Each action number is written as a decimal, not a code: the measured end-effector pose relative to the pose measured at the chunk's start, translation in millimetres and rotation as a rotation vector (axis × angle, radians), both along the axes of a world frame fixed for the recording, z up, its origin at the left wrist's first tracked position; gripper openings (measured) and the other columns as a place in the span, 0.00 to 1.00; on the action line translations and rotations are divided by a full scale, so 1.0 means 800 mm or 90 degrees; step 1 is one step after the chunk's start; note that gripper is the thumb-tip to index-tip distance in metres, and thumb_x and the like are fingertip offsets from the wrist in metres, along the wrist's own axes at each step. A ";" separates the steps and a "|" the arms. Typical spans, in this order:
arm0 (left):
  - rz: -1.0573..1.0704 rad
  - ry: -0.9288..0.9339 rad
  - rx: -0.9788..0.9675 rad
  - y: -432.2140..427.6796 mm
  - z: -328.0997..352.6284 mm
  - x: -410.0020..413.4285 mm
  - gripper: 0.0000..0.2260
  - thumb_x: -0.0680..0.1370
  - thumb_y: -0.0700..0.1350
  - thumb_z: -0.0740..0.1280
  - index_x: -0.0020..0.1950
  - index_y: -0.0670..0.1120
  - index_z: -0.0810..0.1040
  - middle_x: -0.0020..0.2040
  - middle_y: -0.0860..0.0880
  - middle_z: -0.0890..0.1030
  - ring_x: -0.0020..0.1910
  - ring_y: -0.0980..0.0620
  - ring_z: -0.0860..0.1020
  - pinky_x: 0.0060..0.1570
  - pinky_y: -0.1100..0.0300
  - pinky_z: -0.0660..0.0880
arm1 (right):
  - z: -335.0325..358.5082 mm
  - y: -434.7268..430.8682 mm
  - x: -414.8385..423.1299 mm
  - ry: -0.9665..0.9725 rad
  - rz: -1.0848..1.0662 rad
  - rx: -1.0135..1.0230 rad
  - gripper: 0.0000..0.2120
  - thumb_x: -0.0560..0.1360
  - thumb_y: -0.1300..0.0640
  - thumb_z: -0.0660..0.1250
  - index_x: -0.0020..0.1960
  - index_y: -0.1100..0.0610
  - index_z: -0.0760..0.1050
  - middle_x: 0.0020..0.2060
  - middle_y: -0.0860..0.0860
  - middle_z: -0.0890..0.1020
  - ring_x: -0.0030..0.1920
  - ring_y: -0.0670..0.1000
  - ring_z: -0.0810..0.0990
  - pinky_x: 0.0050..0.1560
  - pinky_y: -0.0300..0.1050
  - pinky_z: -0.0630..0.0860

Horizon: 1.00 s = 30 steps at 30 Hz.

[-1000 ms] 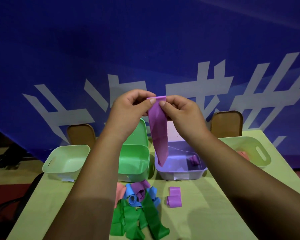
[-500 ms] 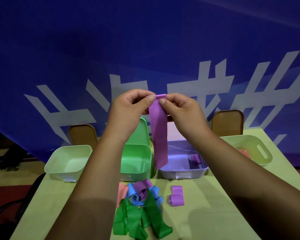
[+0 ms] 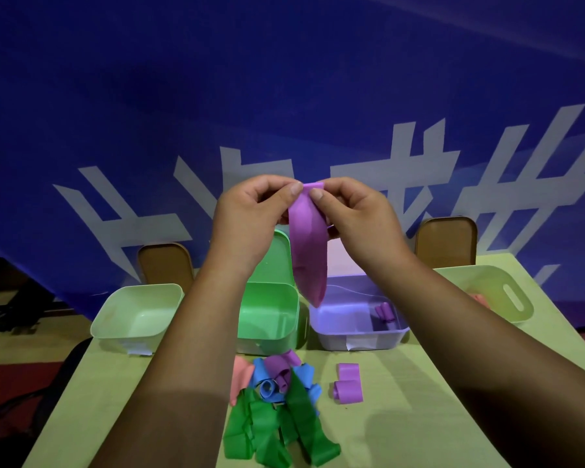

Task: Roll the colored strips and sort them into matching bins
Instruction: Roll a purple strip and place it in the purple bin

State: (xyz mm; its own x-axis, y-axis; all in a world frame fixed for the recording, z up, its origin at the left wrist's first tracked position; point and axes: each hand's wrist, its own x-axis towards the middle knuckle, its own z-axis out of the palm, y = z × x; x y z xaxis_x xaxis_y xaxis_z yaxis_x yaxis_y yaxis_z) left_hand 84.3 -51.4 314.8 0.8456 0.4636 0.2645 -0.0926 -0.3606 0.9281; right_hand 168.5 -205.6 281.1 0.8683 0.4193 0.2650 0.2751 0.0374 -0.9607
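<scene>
Both hands are raised above the table (image 3: 402, 417). The left hand (image 3: 250, 217) and right hand (image 3: 358, 217) each pinch the top end of a purple strip (image 3: 309, 251), which hangs down over the purple bin (image 3: 358, 337). That bin sits at the table's far edge, holding one purple roll (image 3: 384, 312). The green bin (image 3: 269, 319) is just left of it, with pale bins (image 3: 132, 315) at both far corners. A loose strip pile (image 3: 277, 410) lies near the front edge, a purple piece (image 3: 348, 383) beside it.
</scene>
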 end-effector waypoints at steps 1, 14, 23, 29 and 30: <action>-0.002 -0.001 -0.005 0.000 0.001 0.000 0.05 0.84 0.47 0.73 0.56 0.49 0.88 0.47 0.51 0.89 0.47 0.52 0.88 0.49 0.56 0.86 | 0.001 0.000 0.001 -0.005 -0.001 -0.004 0.07 0.84 0.51 0.70 0.60 0.49 0.85 0.47 0.46 0.88 0.48 0.48 0.88 0.46 0.55 0.88; -0.027 -0.028 -0.099 -0.003 0.005 0.000 0.05 0.83 0.45 0.74 0.57 0.46 0.88 0.47 0.46 0.89 0.46 0.50 0.87 0.45 0.60 0.83 | 0.010 -0.001 0.002 -0.020 0.010 -0.001 0.07 0.85 0.52 0.70 0.58 0.51 0.85 0.45 0.48 0.88 0.46 0.50 0.88 0.43 0.49 0.87; -0.041 -0.023 -0.090 -0.007 0.006 0.003 0.05 0.82 0.42 0.74 0.57 0.44 0.88 0.48 0.45 0.89 0.46 0.51 0.86 0.48 0.58 0.84 | 0.004 -0.003 0.008 -0.039 -0.015 -0.013 0.05 0.84 0.51 0.70 0.56 0.49 0.85 0.45 0.46 0.88 0.44 0.47 0.86 0.43 0.50 0.86; -0.023 0.001 -0.098 -0.006 0.002 0.009 0.05 0.81 0.39 0.75 0.55 0.45 0.89 0.48 0.44 0.89 0.49 0.46 0.87 0.54 0.51 0.87 | 0.001 -0.004 0.010 -0.022 -0.019 -0.023 0.05 0.83 0.51 0.71 0.55 0.47 0.86 0.45 0.46 0.88 0.47 0.50 0.87 0.49 0.59 0.86; -0.015 0.005 -0.103 -0.007 0.001 0.009 0.05 0.80 0.39 0.76 0.54 0.45 0.89 0.48 0.44 0.89 0.49 0.46 0.87 0.54 0.50 0.87 | 0.000 -0.004 0.011 -0.018 -0.014 -0.024 0.05 0.83 0.52 0.72 0.55 0.48 0.86 0.45 0.46 0.88 0.47 0.50 0.87 0.49 0.59 0.86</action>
State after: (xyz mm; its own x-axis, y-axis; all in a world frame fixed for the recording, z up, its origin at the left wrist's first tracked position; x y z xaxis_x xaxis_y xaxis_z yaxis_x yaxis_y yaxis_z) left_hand 91.9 -56.7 315.8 0.8584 0.4797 0.1817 -0.0917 -0.2049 0.9745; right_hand 176.9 -208.8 281.2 0.8697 0.4103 0.2743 0.3030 -0.0051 -0.9530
